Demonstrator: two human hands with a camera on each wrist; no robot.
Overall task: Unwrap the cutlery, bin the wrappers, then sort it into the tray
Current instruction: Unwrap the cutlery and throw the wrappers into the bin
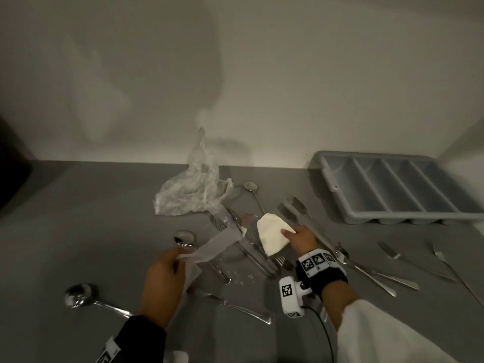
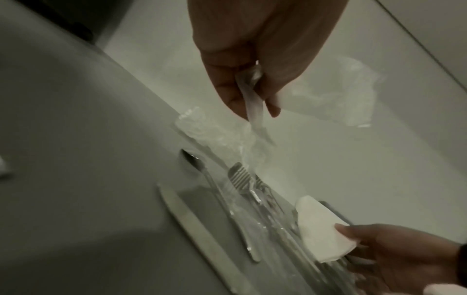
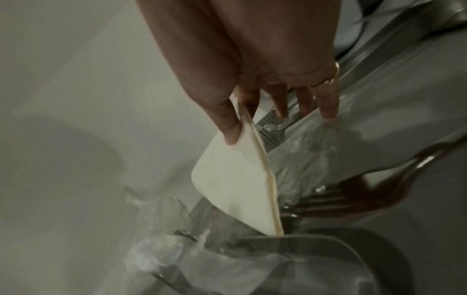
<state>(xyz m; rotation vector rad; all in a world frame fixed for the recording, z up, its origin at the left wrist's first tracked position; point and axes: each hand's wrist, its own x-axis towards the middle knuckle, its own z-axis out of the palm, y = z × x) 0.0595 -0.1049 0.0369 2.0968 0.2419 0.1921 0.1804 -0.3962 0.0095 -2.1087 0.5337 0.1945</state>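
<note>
— What was seen of the room?
— A plain pale wall (image 1: 262,74) was seen behind a grey countertop (image 1: 91,218), and the two were joined along a straight edge. At the far right a second pale surface (image 1: 463,142) was met at a corner.
— And the light?
— The scene was dimly lit. The wall was brightest low down near the counter, and soft, blurred shadows were cast across its upper part.
— Anything else?
— A dark shape (image 1: 13,166) was cut off at the left edge; what it was could not be told.
</note>
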